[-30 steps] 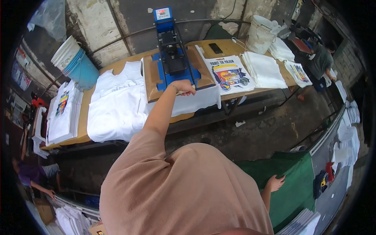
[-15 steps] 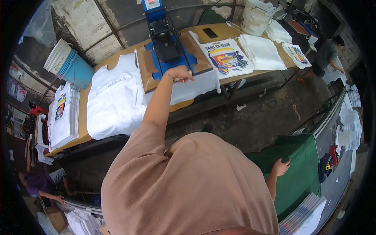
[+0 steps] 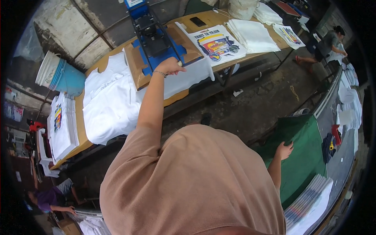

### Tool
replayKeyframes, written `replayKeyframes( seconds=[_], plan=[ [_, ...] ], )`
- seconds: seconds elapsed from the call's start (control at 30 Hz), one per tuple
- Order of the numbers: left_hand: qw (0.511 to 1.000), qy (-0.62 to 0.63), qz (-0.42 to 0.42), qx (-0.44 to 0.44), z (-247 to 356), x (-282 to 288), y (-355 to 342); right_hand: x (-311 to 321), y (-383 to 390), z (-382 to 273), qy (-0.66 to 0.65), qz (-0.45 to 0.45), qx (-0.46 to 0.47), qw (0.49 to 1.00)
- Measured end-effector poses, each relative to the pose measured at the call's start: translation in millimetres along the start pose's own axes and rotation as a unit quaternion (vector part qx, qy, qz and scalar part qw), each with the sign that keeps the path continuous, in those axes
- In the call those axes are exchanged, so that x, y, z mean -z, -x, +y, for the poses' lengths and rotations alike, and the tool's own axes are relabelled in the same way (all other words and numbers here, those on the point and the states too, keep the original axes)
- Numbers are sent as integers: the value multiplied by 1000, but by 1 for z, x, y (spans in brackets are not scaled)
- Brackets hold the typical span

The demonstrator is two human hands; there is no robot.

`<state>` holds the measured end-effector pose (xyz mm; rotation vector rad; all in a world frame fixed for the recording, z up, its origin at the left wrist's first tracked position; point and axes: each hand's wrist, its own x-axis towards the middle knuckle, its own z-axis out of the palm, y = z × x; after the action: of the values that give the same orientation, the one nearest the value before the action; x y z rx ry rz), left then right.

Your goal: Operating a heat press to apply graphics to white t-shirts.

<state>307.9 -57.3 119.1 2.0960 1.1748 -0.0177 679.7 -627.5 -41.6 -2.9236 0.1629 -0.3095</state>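
My left hand is wrapped round the front handle of a blue and black heat press, a pale handle end showing beside the fingers. The press is down on a brown-covered platen, and a white shirt hangs over its front edge. To the left lie plain white shirts on the wooden table. My right hand, low on the right, has its fingers apart over a green cloth; whether it touches the cloth I cannot tell.
Printed shirts, a white shirt stack and a phone lie right of the press. Nested buckets and a printed shirt stack stand left. A red tool lies at right. Two people work nearby.
The whole view has shifted, with the press and table now further left. My left hand keeps its grip on the handle. The person at far right shows more of their legs.
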Motion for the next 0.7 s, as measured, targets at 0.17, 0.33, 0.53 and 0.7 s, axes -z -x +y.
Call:
replayKeyframes(
  seconds=[0.17, 0.33, 0.53, 0.7],
  plan=[
    [1000, -9, 2, -1, 1, 0, -2, 1, 1, -1, 2, 3, -1, 1000],
    [1000, -11, 10, 13, -1, -3, -4, 2, 1, -3, 8, 0, -2, 1000],
    [1000, -7, 2, 2, 0, 0, -1, 7, 2, -5, 0, 3, 1, 1000],
    [1000, -11, 20, 12, 6, 2, 8, 8, 2, -5, 10, -12, -1, 1000]
  ],
)
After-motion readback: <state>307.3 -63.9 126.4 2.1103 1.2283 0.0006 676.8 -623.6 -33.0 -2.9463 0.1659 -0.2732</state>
